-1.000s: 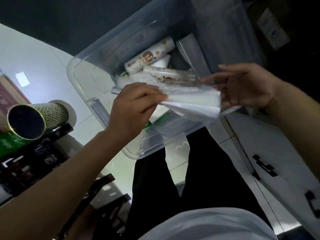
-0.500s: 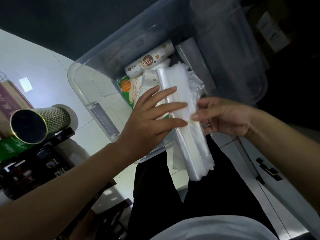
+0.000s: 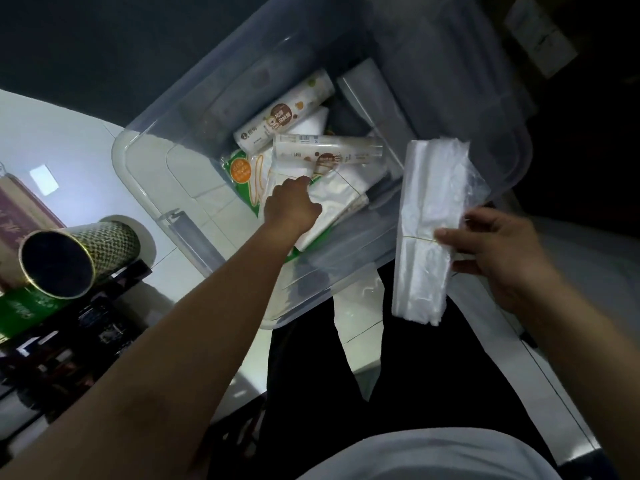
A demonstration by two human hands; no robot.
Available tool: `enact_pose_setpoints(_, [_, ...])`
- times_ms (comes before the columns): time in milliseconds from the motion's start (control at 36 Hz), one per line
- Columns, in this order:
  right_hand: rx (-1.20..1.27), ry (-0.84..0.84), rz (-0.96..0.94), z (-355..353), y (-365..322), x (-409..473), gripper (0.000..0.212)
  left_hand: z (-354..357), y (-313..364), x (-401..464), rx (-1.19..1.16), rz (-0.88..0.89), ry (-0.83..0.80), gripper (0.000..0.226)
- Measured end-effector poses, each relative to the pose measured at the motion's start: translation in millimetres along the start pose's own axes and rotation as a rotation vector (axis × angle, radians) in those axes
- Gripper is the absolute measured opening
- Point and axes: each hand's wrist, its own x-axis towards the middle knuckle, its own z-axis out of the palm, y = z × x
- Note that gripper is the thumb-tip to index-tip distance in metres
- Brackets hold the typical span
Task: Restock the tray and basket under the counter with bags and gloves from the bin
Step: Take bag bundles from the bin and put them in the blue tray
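Since the earlier frame the left hand point(image 3: 292, 209) has left the banded stack of clear plastic bags point(image 3: 427, 233), now pinched by the right hand point(image 3: 498, 252) alone, and dropped into the clear plastic bin point(image 3: 166, 174), fingers hidden, where it should close firmly on one whole pack.

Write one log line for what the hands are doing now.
right hand: holds bundle of clear plastic bags | left hand: reaching into clear bin, on flat bag pack | stage: picking

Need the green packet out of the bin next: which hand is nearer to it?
Left. The left hand is down inside the bin, right beside the green packet. The right hand is outside the bin's near wall, holding a bundle of clear bags.
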Motion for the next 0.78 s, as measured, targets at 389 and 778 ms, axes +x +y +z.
enact_pose_setpoints(389, [0.127,0.064,-0.026,6,6,-8,0.018,42,17,40,0.262,-0.189,0.021,0.046])
enact_pose_setpoints(778, [0.1,0.033,-0.003,5,2,-8,0.019,9,-25,24,-0.096,-0.091,0.103,0.031])
